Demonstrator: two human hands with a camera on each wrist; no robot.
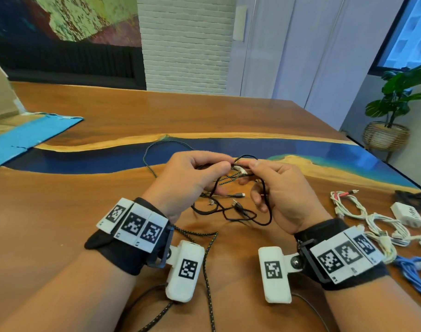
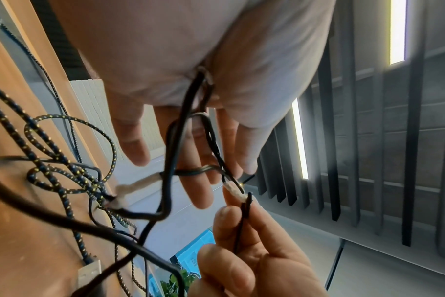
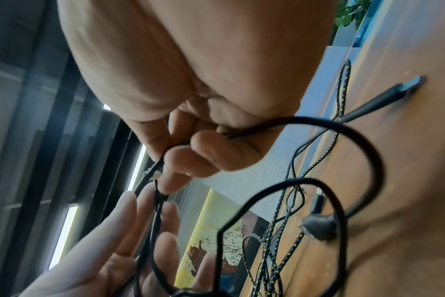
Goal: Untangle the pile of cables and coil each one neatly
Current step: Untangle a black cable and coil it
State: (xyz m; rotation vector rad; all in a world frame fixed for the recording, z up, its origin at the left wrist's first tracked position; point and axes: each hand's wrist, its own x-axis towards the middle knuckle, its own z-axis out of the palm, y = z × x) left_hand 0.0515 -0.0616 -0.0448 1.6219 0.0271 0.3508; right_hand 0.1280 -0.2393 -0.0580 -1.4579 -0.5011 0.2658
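Observation:
Both hands hold a tangle of thin black cable just above the wooden table. My left hand pinches the cable between thumb and forefinger; in the left wrist view its other fingers lie nearly straight. My right hand pinches the same cable right beside it, at a small white tie wrapped on the strand. Loops and two plugs hang below onto the table. A black braided cable with yellow flecks runs from the tangle under my left wrist.
Several coiled white cables and a blue cable lie at the right with a white charger. A blue mat and a cardboard box sit far left. A potted plant stands beyond the table's right edge.

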